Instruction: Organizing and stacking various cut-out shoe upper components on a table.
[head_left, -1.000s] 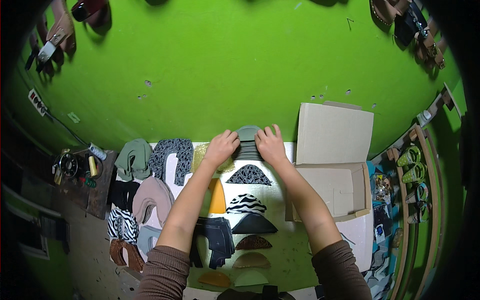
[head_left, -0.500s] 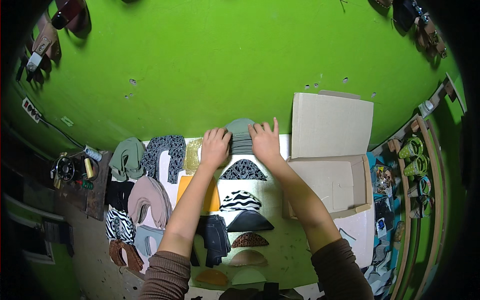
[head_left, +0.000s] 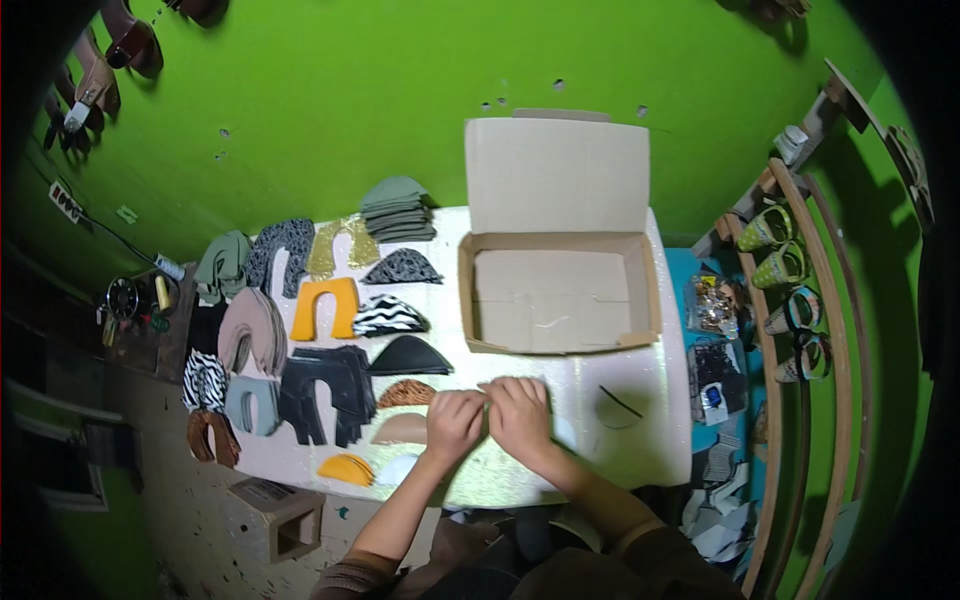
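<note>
Over the near middle of the white-covered table (head_left: 650, 440), my left hand (head_left: 455, 425) and my right hand (head_left: 518, 415) meet at the fingertips. Both have curled fingers; anything pinched between them is too small to make out. Just left of them lie a leopard-print half-moon piece (head_left: 405, 393) and a tan half-moon piece (head_left: 398, 430). Beyond these in the same column are a black half-moon piece (head_left: 410, 357), zebra-print ones (head_left: 388, 316), a dark patterned one (head_left: 403, 267) and, farthest back, a stack of green half-moon pieces (head_left: 397, 215).
U-shaped pieces fill the table's left part, among them a black stack (head_left: 300, 390) and yellow ones (head_left: 310, 318). An open cardboard box (head_left: 560, 346) stands back right, lid raised against the green wall. A thin dark strip (head_left: 620, 400) lies before it. A wooden rack (head_left: 770, 430) with shoes stands right.
Both hands have left the green stack at the back and come toward me, closing together near the front of the table. The view has shifted, so the table and box appear farther left.
</note>
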